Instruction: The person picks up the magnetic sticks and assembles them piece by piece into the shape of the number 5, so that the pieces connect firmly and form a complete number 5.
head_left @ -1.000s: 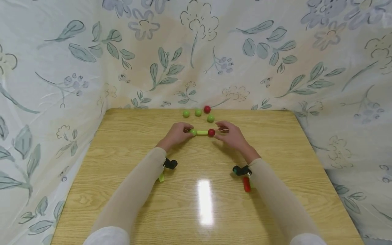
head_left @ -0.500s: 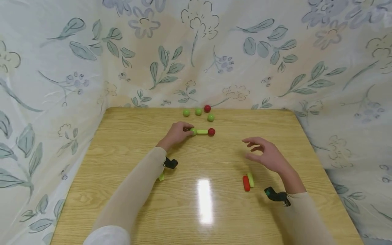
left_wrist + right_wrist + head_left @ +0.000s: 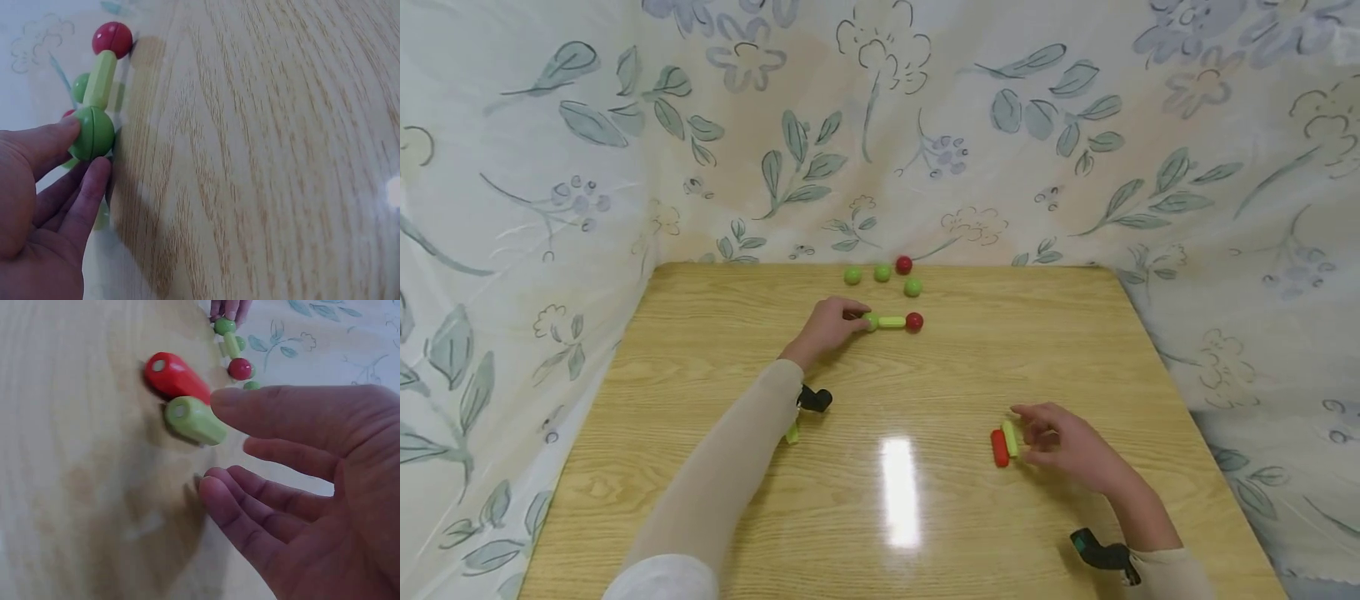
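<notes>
With thumb and fingers my left hand (image 3: 829,325) pinches a green ball (image 3: 94,134). The ball sits at one end of a light green rod (image 3: 892,322), and a red ball (image 3: 914,322) sits at the other end, all three in a line. My right hand (image 3: 1063,442) hovers with relaxed, parted fingers just right of a loose light green rod (image 3: 1011,439). A red rod (image 3: 1000,448) lies alongside that one. In the right wrist view both show a round grey disc in the end face, and nothing is between my thumb and fingers.
Behind the joined pieces, several green balls (image 3: 882,272) and a second red ball (image 3: 904,264) lie near the far edge of the wooden table (image 3: 737,300). Another light green piece (image 3: 792,433) peeks out beside my left sleeve. Floral cloth (image 3: 880,167) hangs around the table.
My right hand has left the red ball and moved right and toward me, down to the loose rods. My left hand stays on the green ball.
</notes>
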A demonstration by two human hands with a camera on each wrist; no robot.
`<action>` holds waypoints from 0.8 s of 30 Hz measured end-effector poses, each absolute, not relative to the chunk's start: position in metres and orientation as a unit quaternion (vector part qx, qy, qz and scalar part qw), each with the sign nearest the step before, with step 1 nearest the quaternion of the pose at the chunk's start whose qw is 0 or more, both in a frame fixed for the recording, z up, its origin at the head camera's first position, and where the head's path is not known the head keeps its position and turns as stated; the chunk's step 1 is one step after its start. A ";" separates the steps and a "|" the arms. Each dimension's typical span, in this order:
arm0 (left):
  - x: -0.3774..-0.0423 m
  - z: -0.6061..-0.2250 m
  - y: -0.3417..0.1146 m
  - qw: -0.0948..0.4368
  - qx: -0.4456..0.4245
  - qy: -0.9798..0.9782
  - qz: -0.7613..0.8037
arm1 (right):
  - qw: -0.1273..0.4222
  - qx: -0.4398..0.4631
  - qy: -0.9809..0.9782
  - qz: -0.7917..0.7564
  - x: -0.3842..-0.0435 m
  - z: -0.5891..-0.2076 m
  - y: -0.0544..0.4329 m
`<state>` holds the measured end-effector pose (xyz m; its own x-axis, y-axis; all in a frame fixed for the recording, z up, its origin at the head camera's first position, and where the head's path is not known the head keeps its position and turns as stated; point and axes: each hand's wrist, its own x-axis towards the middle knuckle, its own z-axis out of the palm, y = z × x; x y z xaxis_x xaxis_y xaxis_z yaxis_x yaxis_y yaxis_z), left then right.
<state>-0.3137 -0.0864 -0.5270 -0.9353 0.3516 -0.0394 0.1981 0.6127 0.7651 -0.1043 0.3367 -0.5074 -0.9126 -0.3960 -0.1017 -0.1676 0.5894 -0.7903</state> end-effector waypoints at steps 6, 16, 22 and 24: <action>-0.316 -0.529 -0.087 0.095 0.150 0.890 0.420 | 0.119 -0.171 0.893 -0.400 -0.101 -0.514 0.333; -0.317 -0.529 -0.088 0.099 0.143 0.888 0.425 | 0.122 -0.178 0.921 -0.323 -0.103 -0.512 0.322; -0.316 -0.528 -0.088 0.102 0.140 0.889 0.424 | 0.129 -0.160 0.927 -0.314 -0.107 -0.512 0.321; -0.316 -0.528 -0.089 0.104 0.140 0.889 0.422 | 0.130 -0.155 0.929 -0.310 -0.108 -0.513 0.321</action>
